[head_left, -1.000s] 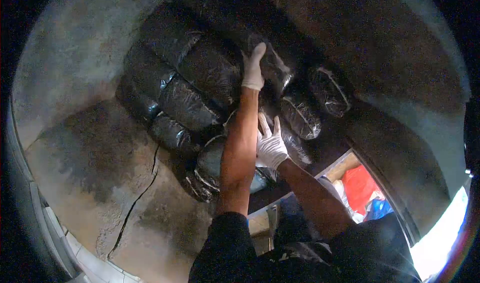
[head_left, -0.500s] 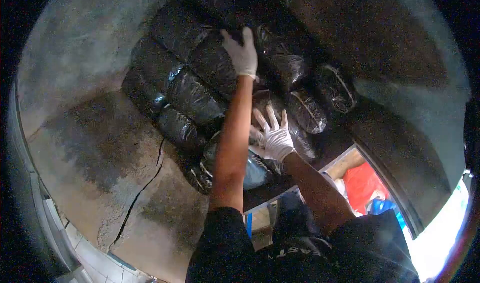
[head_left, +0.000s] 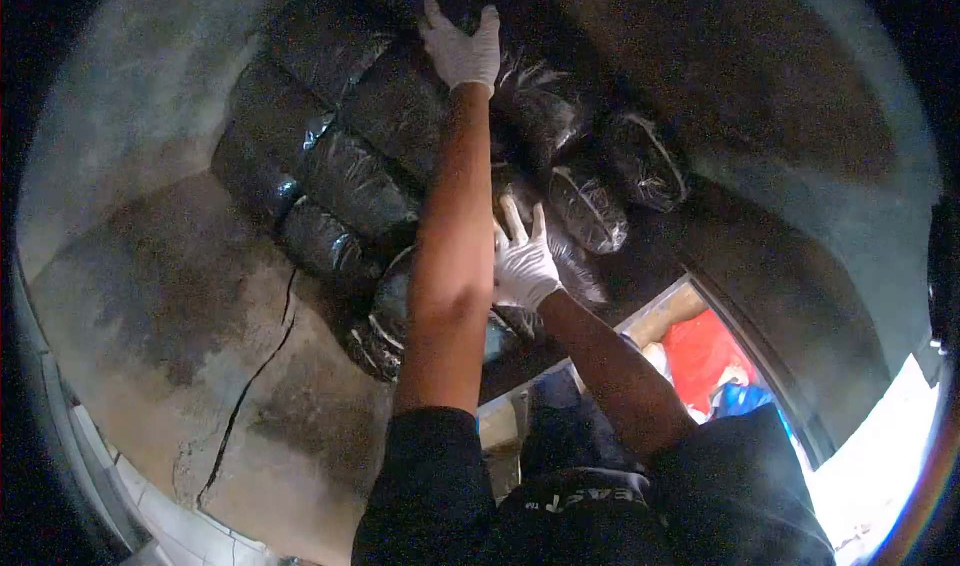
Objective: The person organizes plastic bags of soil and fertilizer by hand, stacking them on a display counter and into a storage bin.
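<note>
Both my hands wear thin white gloves. My left hand [head_left: 463, 46] reaches far up over the top of a pile of bundles wrapped in shiny black plastic, thumb and fingers spread. Lower down, my right hand [head_left: 527, 261] lies against the front of the pile with its fingers spread; my left forearm overlaps part of it. One black bundle [head_left: 360, 181] lies left of my arm. Another bundle [head_left: 590, 209] sits to the right of my right hand, with a rounded end bundle [head_left: 647, 163] farther right.
The pile stands against a grey wall [head_left: 120, 106]. A long crack [head_left: 245, 396] runs through the stained concrete at the left. At lower right, a framed opening [head_left: 745, 341] shows a red item [head_left: 703, 361] and a blue item [head_left: 745, 399]. Bright light comes from the far right.
My left hand has moved farther up over the pile. The view has shifted, and my right hand now sits partly behind my left forearm, still against the bundles.
</note>
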Motion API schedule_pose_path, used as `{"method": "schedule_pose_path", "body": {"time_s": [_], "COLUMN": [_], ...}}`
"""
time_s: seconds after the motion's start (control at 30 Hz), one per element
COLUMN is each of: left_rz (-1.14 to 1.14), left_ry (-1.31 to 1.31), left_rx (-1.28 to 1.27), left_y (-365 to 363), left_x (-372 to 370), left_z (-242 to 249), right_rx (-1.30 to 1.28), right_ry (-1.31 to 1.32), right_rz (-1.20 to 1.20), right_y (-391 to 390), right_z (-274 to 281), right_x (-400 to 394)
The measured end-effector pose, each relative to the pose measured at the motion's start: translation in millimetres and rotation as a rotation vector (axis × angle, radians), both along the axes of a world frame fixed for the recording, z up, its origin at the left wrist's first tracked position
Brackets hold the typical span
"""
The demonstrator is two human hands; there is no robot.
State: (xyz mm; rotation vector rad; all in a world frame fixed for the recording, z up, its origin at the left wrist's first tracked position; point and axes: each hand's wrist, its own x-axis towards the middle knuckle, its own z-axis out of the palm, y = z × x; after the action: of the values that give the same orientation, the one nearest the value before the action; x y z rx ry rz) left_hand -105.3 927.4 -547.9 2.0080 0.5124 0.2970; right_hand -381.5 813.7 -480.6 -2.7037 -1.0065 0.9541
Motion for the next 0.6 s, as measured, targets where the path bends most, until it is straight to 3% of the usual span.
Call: {"method": "schedule_pose_path", "body": {"time_s": [0.03, 0.1, 0.13, 0.2, 0.3, 0.4, 0.43, 0.6], "left_rz": [-0.004, 0.047, 0.046, -0.098, -0.174, -0.185, -0.177, -0.198], "left_ry": [0.002, 0.141, 0.139, 0.04, 0.061, 0.102, 0.107, 0.117], "left_rx": [0.004, 0.601, 0.602, 0.986, 0.818, 0.801, 0.802, 0.817], "left_y": [0, -4, -12, -39, -69, -71, -70, -68], "left_x": [-5, -7, -13, -26, -40, -36, -36, -34], "left_z": [4, 15, 18, 21, 24, 22, 23, 19], "right_rx": [0.067, 0.043, 0.016, -0.017, 0.027, -0.122, -0.039, -0.024], "right_ry": [-0.034, -0.02, 0.008, 0.042, -0.168, -0.069, 0.013, -0.073], "right_rz": [-0.03, -0.027, -0.015, 0.014, -0.069, 0.005, 0.008, 0.002], "right_y": [-2, -2, -1, -1, 4, 7, 3, 2], "right_z": [-1, 1, 5, 3, -51, -43, -37, -37], "right_x": [-2, 0, 2, 3, -24, -22, -18, -19]}}
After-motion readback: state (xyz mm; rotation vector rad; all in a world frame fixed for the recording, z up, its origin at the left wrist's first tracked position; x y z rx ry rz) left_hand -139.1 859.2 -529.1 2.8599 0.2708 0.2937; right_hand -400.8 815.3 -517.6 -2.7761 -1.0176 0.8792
